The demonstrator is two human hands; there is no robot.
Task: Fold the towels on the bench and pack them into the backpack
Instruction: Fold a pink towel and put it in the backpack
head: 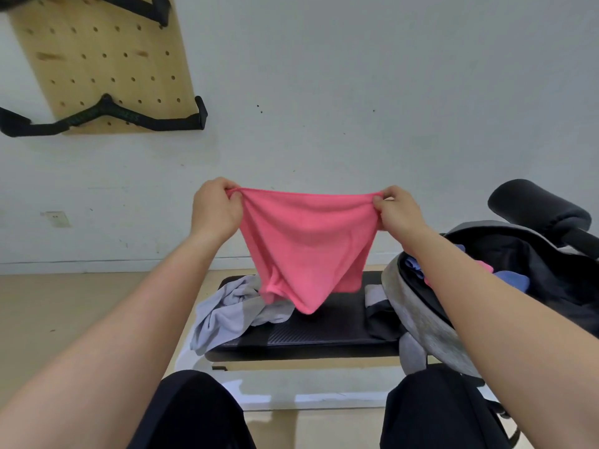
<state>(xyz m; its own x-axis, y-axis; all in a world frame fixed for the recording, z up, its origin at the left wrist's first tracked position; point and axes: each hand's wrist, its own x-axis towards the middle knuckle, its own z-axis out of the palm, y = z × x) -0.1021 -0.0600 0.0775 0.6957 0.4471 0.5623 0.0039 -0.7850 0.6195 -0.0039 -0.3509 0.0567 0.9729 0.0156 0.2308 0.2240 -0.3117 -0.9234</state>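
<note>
Knees (194, 413) are sitting near the bench (324, 332) while the left hand (215, 207) and right hand (397, 210) are each pinching a top corner of the pink towel (308, 244), which is hanging over the bench left of the open backpack (421, 319), and keeping that edge taut and level is probably what is needed for a square fold.

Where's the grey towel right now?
Head view: the grey towel lies crumpled on the left end of the bench, spilling over its edge, just below the hanging pink towel.
</note>
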